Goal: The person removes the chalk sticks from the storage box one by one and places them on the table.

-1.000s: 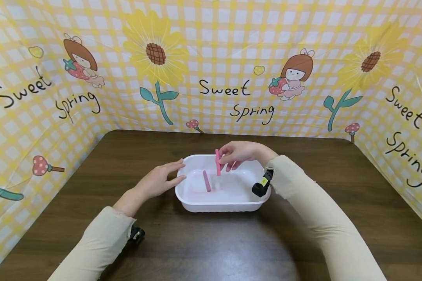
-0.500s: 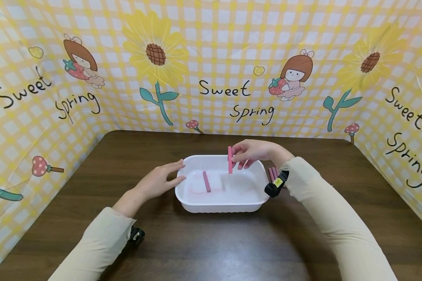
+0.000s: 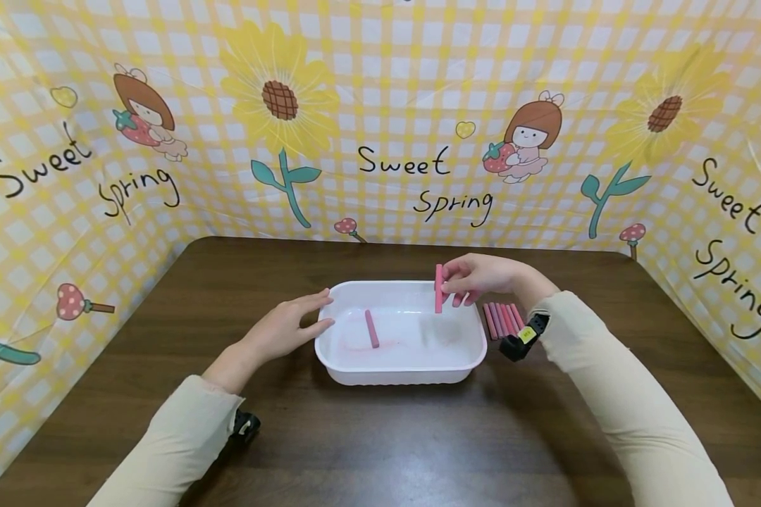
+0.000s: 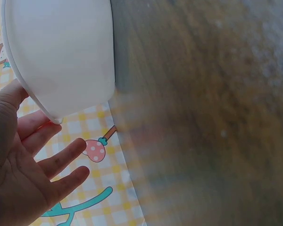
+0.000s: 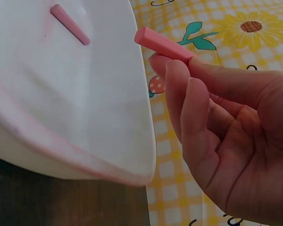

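In the head view, a white plastic tub (image 3: 401,370) stands on the table. One pink chalk stick (image 3: 371,329) lies in its left half. My left hand (image 3: 281,327) rests on the tub's left end, fingers extended and fingertips at the rim, as the left wrist view confirms. Between thumb and fingertips, my right hand (image 3: 485,276) pinches another pink chalk stick (image 5: 162,44). It is held upright above the tub's back right part in the head view. Several more pink chalk sticks (image 3: 502,319) lie in a row just right of the tub, partly behind the wrist camera.
The dark wooden table (image 3: 380,443) stretches out in front of the tub and to both sides. A yellow checked cloth (image 3: 393,84) printed with flowers hangs behind it and around the sides. Faint pink marks show on the tub's floor.
My right hand has moved right across the tub with its chalk stick, uncovering the row of sticks beside the tub. My left hand has stayed in place.
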Demonstrator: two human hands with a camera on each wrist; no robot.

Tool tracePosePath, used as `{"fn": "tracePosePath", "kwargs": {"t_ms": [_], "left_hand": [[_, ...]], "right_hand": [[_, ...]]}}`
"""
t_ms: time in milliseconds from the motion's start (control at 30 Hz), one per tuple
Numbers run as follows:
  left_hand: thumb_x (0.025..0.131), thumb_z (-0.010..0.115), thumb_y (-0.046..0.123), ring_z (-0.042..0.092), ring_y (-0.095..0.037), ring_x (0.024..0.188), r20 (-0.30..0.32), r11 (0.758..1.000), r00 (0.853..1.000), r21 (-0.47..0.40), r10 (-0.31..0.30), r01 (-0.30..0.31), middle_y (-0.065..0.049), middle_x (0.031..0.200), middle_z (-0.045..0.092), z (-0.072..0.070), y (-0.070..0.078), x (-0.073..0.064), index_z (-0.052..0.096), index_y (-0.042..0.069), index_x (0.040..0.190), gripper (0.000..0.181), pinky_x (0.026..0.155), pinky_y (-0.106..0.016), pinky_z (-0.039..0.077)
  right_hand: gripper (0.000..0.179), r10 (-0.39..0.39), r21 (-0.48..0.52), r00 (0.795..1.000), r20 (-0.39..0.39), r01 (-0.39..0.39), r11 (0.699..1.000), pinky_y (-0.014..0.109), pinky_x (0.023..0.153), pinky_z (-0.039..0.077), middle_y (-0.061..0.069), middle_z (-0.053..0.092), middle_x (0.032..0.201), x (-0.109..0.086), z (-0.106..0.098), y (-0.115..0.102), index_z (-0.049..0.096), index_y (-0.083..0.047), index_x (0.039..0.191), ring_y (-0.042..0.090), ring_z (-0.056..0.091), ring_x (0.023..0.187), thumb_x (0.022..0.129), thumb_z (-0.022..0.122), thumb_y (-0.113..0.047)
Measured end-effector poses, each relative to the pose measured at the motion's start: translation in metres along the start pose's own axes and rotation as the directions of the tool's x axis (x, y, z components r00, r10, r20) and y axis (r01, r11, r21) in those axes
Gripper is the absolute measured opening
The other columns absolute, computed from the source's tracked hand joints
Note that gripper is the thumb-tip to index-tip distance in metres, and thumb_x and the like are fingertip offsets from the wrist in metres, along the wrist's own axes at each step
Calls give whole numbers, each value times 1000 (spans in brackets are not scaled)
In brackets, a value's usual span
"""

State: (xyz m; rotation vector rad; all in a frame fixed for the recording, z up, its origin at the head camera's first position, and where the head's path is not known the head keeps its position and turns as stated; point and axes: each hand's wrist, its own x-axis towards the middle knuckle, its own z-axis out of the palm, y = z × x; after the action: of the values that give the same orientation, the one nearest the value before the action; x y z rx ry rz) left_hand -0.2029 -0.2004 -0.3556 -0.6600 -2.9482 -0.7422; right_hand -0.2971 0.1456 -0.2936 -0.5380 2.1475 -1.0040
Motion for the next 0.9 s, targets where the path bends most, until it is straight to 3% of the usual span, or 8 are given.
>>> {"fn": "tracePosePath", "kwargs": {"t_ms": [200, 400, 667, 900], "left_hand": [[94, 54, 34, 40, -33, 134, 2, 1000, 1000, -3, -5, 5, -12, 147, 39, 0, 0, -1, 48, 6, 137, 51, 108, -52, 35], [94, 54, 34, 40, -33, 134, -1, 1000, 1000, -5, -4, 4, -12, 147, 40, 0, 0, -1, 48, 6, 136, 51, 108, -52, 36], [94, 55, 32, 41, -33, 134, -8, 1000, 1000, -3, 4, -4, -12, 147, 40, 0, 0, 0, 48, 6, 136, 50, 108, -51, 36], [94, 54, 33, 41, -33, 134, -6, 1000, 1000, -1, 3, -3, -12, 147, 40, 1, 0, 0, 48, 5, 136, 50, 108, -52, 36]], "right_hand": [[29, -11, 65, 1000, 10, 10, 998, 24, 68, 51, 2, 69, 95, -8, -7, 11, 54, -3, 114, 15, 60, 76, 92, 59, -21], [27, -37, 122, 999, 28, 33, 992, 25, 71, 52, 3, 67, 90, -18, -15, 25, 50, 0, 114, 13, 59, 74, 94, 55, -17], [30, -33, 54, 999, -21, 34, 998, 30, 73, 55, 5, 66, 86, -30, -26, 48, 51, 1, 115, 14, 61, 76, 94, 56, -20], [31, -38, 35, 998, -44, 40, 999, 33, 76, 55, -1, 67, 84, -41, -33, 65, 49, 3, 115, 11, 61, 76, 95, 54, -20]]}}
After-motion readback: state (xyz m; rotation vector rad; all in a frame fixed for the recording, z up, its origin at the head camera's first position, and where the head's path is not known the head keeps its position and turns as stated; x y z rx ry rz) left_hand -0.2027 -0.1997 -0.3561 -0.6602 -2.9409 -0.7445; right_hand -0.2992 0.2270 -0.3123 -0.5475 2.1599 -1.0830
